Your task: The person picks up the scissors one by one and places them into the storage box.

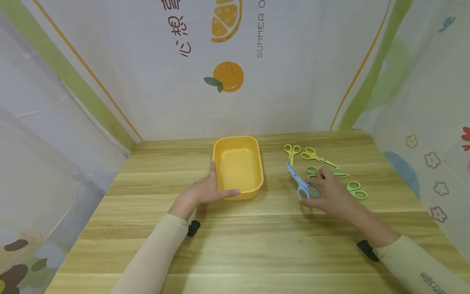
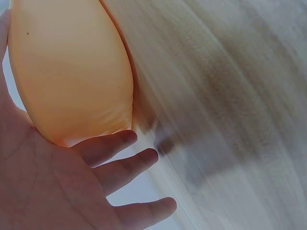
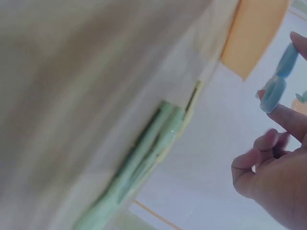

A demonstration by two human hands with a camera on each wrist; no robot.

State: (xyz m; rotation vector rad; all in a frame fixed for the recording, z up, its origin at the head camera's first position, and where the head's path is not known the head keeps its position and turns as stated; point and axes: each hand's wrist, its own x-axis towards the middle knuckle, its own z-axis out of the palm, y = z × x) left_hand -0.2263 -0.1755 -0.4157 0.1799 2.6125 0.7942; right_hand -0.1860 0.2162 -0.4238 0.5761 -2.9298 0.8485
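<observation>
My right hand: fingertips pinching the blue scissors at the loops, lower fingers curled
Blue scissors: raised clear of the desk; I can't make out the blades
Green scissors: lying on the desk, blurred, well apart from my fingers
Yellow scissors: just beyond the green, partly hidden
Box: orange, beyond the scissors
Cloth: pale, orange-striped, rising behind the desk's edge

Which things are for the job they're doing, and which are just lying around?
Seem part of the job:
blue scissors, pinched by the right hand
yellow box, touched by the left hand

Just lying on the table, not held:
two yellow scissors
two green scissors
</observation>
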